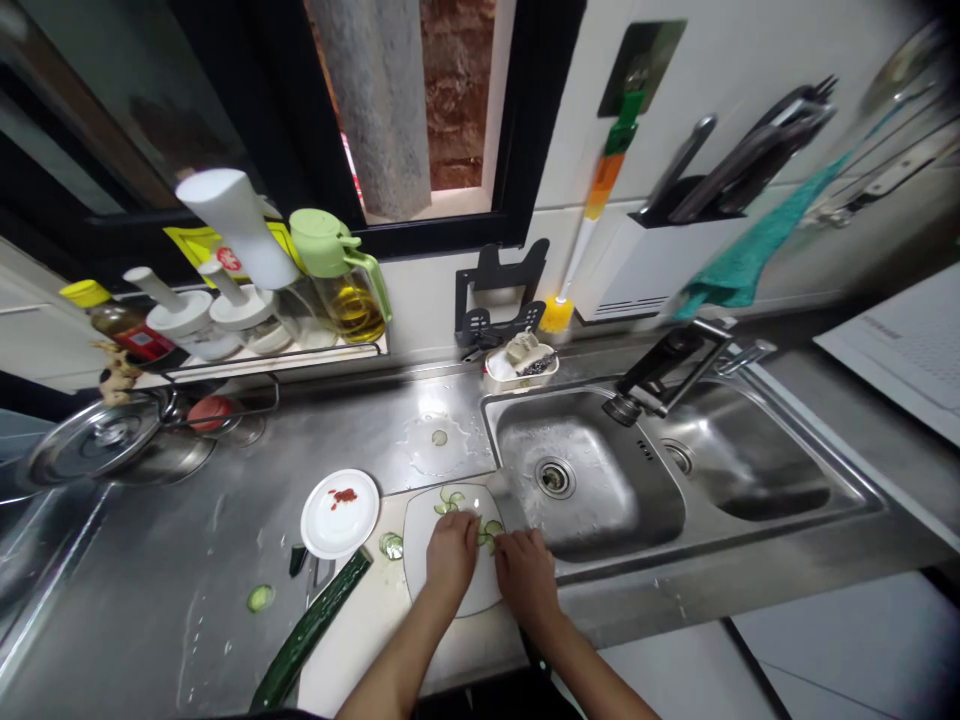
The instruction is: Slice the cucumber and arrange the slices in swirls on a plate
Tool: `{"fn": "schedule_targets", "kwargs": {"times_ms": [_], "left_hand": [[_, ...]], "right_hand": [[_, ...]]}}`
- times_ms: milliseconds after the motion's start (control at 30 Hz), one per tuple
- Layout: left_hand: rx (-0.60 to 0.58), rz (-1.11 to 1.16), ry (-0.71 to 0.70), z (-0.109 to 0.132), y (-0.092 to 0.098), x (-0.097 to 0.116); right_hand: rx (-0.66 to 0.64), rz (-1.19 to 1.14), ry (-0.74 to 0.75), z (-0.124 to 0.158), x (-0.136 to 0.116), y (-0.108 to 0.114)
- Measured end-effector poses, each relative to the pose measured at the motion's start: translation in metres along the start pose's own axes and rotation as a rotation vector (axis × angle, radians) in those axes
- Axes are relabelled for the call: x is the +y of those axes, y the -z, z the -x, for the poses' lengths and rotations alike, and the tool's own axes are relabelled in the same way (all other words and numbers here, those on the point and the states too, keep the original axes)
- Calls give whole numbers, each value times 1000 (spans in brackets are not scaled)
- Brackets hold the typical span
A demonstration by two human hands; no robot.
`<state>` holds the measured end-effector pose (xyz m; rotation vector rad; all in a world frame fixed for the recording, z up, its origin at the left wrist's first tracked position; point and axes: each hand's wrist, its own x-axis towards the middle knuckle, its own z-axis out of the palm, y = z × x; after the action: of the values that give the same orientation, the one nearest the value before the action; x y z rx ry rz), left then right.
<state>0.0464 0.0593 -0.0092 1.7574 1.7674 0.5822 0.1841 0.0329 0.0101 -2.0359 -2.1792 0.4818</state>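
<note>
Both my hands are over a pale square plate (pixel 442 587) that rests partly on a white cutting board (pixel 352 640). My left hand (pixel 452 552) has its fingers curled in at a cucumber slice near the plate's middle. Close to its right, my right hand (pixel 527 572) is pinched at the slices between the two hands. The fingertips are partly hidden. Thin cucumber slices (pixel 493 528) show between the hands, and more curved slices (pixel 450 497) lie at the plate's far edge. A small stack of slices (pixel 391 546) sits on the board, left of the plate.
A long cucumber (pixel 311 632) lies across the board's left edge. Beyond it are a white plate (pixel 322 540) with red bits and a loose slice (pixel 260 598). The double sink (pixel 600 540) with its black faucet (pixel 652 375) is to the right. A condiment shelf (pixel 330 357) stands at the back left.
</note>
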Motion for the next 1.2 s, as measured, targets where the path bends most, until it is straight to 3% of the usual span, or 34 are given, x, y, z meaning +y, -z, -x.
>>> {"fn": "schedule_targets", "kwargs": {"times_ms": [100, 267, 433, 667, 1200], "left_hand": [[78, 33, -3, 9, 20, -8], [200, -74, 72, 33, 61, -45], [213, -283, 238, 52, 84, -68], [168, -396, 332, 52, 77, -68], [209, -346, 299, 52, 75, -71]], "right_hand": [[15, -16, 23, 5, 2, 2], [0, -53, 71, 13, 0, 2], [-26, -87, 130, 20, -6, -5], [-37, -84, 197, 27, -18, -14], [-56, -100, 218, 35, -26, -12]]}}
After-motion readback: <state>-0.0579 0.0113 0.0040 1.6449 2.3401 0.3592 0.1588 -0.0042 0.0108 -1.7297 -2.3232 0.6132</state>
